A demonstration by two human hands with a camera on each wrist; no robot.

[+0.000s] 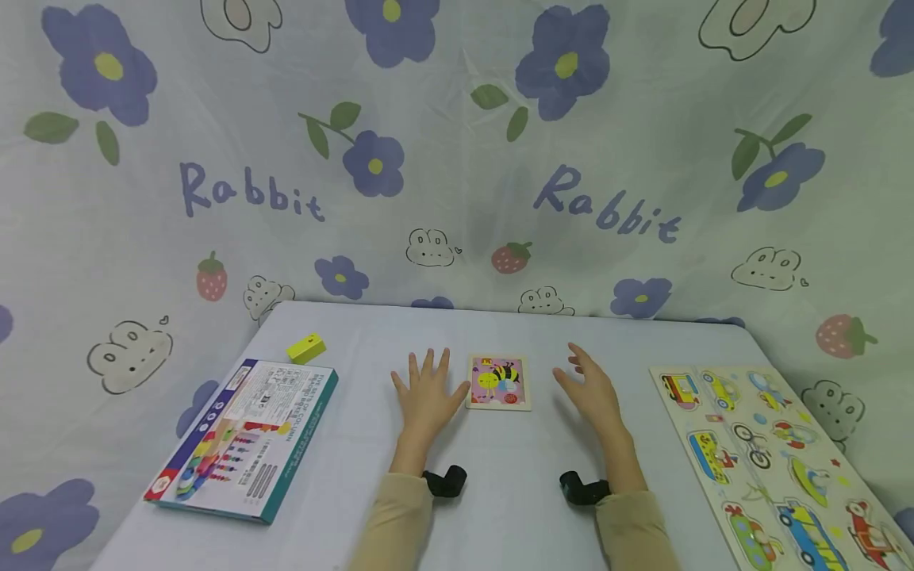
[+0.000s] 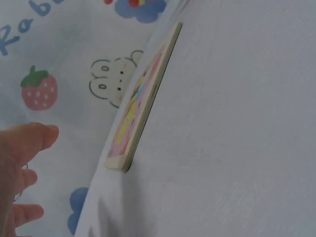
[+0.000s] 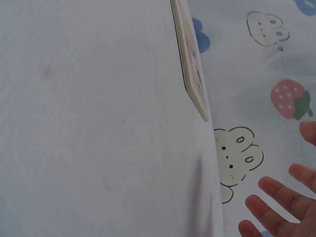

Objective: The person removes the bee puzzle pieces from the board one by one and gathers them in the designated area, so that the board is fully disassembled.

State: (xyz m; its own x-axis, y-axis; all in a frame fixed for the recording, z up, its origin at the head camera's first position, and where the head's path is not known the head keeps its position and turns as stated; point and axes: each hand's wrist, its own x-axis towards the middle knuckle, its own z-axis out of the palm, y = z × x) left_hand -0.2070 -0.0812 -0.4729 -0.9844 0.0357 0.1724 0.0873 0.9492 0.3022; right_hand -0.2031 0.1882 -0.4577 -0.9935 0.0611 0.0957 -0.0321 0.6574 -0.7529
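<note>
A small square wooden puzzle [image 1: 498,382] with a bee picture on pink lies flat on the white table, between the two hands. Left of it in the head view, my left hand [image 1: 428,396] has its fingers spread and holds nothing. The thumb [image 2: 37,140] shows apart from the puzzle [image 2: 136,108] in the left wrist view. On the other side, my right hand [image 1: 591,392] is turned inward with loosely extended fingers, also holding nothing. In the right wrist view its fingers [image 3: 286,197] stand away from the puzzle [image 3: 191,59].
A boxed toy [image 1: 246,436] lies at the left of the table [image 1: 514,507], with a yellow block [image 1: 306,348] behind it. At the right lies a large wooden vehicle puzzle board [image 1: 771,452]. A patterned curtain [image 1: 457,159] hangs behind the table.
</note>
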